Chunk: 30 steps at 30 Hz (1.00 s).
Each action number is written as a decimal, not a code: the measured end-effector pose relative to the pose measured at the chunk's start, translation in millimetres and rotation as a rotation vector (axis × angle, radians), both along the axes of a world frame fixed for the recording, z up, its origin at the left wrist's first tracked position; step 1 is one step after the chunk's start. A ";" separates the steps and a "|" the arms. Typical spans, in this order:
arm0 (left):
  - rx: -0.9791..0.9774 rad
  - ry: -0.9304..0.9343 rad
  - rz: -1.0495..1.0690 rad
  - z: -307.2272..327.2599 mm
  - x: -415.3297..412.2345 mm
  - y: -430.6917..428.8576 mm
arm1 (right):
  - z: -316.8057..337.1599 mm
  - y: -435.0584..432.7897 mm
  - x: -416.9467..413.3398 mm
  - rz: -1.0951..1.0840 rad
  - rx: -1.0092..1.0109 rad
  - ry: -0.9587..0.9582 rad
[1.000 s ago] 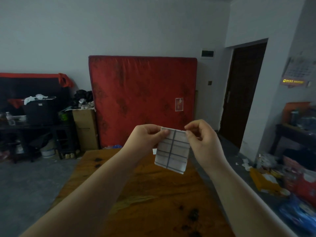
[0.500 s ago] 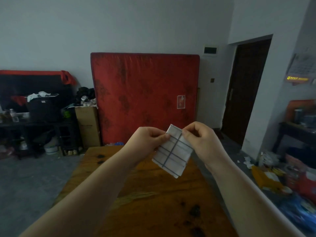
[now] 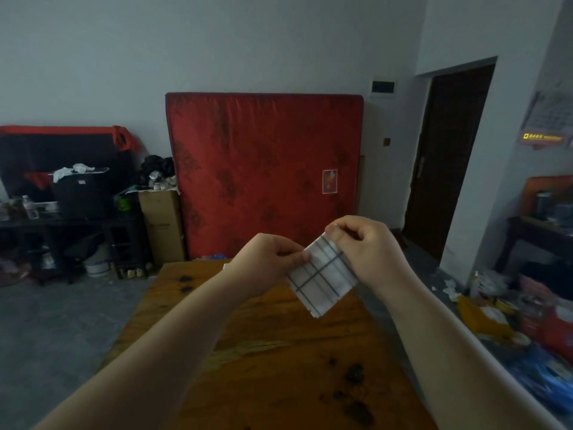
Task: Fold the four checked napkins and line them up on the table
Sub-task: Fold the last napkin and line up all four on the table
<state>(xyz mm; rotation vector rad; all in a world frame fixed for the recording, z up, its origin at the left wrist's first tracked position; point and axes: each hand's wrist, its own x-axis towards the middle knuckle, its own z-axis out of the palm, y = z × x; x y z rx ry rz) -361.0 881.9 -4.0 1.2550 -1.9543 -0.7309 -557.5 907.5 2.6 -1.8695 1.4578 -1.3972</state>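
A folded white napkin (image 3: 322, 279) with dark checked lines hangs tilted in the air above the wooden table (image 3: 279, 352). My left hand (image 3: 266, 263) pinches its upper left corner. My right hand (image 3: 369, 246) pinches its top right edge, a little higher than the left. A small white corner of another napkin (image 3: 225, 267) peeks out behind my left wrist at the table's far end; the rest is hidden. No other napkins show.
A red mattress (image 3: 263, 172) leans on the far wall behind the table. A cardboard box (image 3: 161, 225) and a cluttered dark shelf (image 3: 62, 218) stand to the left. Bags and clutter (image 3: 527, 315) crowd the floor on the right, beside a dark doorway (image 3: 449, 156).
The napkin has turned from hanging nearly straight to a steep tilt, its top edge raised to the right. Both hands shifted slightly right, the right hand rising above the left.
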 end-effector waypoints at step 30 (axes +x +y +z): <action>0.048 0.009 -0.027 -26.3 0.5 35.1 | -33.2 37.5 -7.9 -0.025 0.104 -0.194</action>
